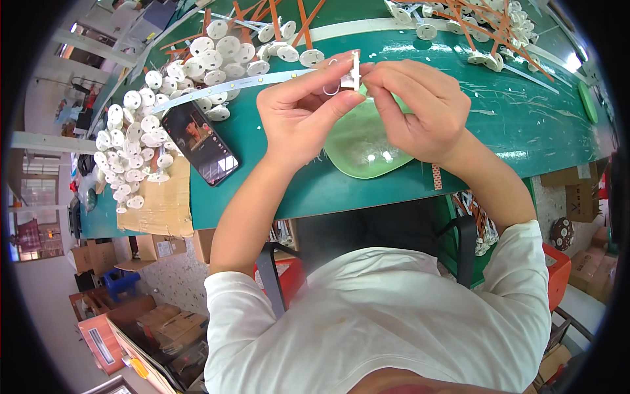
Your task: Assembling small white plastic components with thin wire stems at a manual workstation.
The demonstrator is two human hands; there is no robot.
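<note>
My left hand (303, 108) and my right hand (420, 105) meet above a green table (275, 177), both pinching a small white plastic part (351, 73) with a thin wire clip hanging from it. A long white strip (216, 88) runs from the part leftward across the table. Just below my hands lies a light green dish (357, 148) holding a few tiny white pieces.
A heap of white round discs (157, 111) covers the table's left side, with orange sticks (275, 20) behind. More discs and sticks (479, 26) lie at the far right. A phone (200, 141) with a lit screen rests left of my hands. Cardboard boxes (157, 322) stand on the floor.
</note>
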